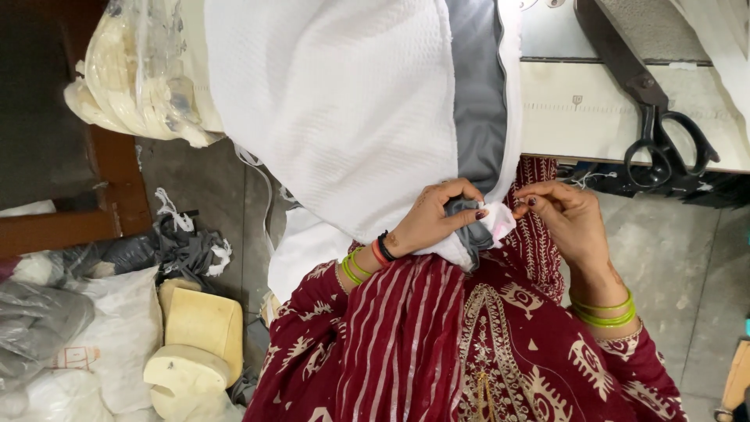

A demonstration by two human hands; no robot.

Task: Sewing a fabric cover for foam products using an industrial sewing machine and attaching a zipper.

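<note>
White cloth [344,101] – left hand [433,219] clamps its hem, right hand [566,215] pinching beside it.

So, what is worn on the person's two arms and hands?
The left hand has dark red nail polish; its wrist carries green bangles, an orange band and a black band. The right hand has dark nail polish too, with green bangles at the wrist. Both arms wear maroon sleeves printed in cream.

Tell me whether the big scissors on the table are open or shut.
Shut. The black scissors lie flat on the table with the blades together as one dark strip and the handle loops side by side.
</note>
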